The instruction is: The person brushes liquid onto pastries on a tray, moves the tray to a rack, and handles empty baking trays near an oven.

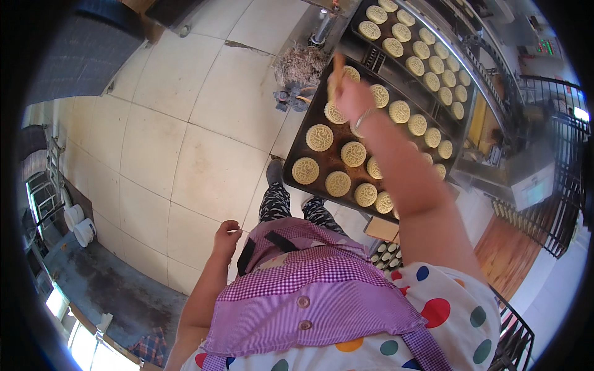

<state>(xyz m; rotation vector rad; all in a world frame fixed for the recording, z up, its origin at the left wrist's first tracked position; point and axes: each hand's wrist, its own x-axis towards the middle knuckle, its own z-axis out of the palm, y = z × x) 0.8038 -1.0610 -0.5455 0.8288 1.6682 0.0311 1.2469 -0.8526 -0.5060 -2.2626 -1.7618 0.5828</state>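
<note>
My right hand (354, 99) reaches over the near black baking tray (296, 144), closed on a flat wooden-handled tool (338, 65) that looks like a brush. Its lower end is blurred among the pastries. Round, pale pastries with stamped tops and scalloped edges lie in rows on this tray, such as the pastry (319, 138) at its left side. My forearm hides some of them. Away from the tray, my left hand (228, 238) hangs low by my left side. Its fingers are loosely bent and apart, holding nothing.
Beyond the near tray, a second tray (403, 62) carries more stamped pastries beside a metal machine frame (458, 55). Tan floor tiles (204, 111) spread to my left. Two white buckets (85, 232) stand far left. A black metal rack (547, 210) stands at the right.
</note>
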